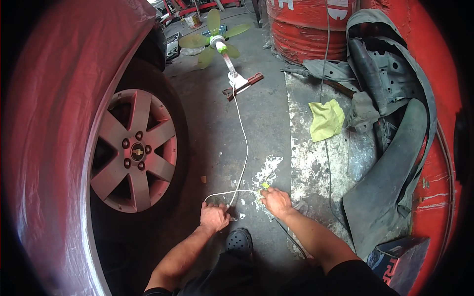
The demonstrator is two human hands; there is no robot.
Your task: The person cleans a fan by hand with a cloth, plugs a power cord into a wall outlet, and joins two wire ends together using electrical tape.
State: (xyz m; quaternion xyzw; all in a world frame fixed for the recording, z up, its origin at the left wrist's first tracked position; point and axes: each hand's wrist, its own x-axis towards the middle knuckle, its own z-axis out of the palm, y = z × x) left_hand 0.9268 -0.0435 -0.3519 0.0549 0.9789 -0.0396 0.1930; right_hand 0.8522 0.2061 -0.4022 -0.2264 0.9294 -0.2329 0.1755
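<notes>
Cord (pixel 243 128): white, held in the fingers of both hands, a bow of it arching from one to the other; the long stretch runs up from the left fingers to the fan.
Left hand (pixel 215 217): fingers curled around the cord.
Right hand (pixel 276 201): fingers closed on the cord's other stretch; a yellow-green bit (pixel 265 185) shows at the fingertips, too small to tell what it is.
Fan (pixel 217 42): well beyond the fingers, yellow-green blades, white stand.
Wheel (pixel 118 133): left of the left fingers, silver spokes.
Cloth (pixel 326 120): yellow, beyond the right fingers and to their right.
Dark cable (pixel 291 236): on the near side of the right fingers.
Shoe (pixel 239 241): black, holed, just nearer the person than the left fingers.
</notes>
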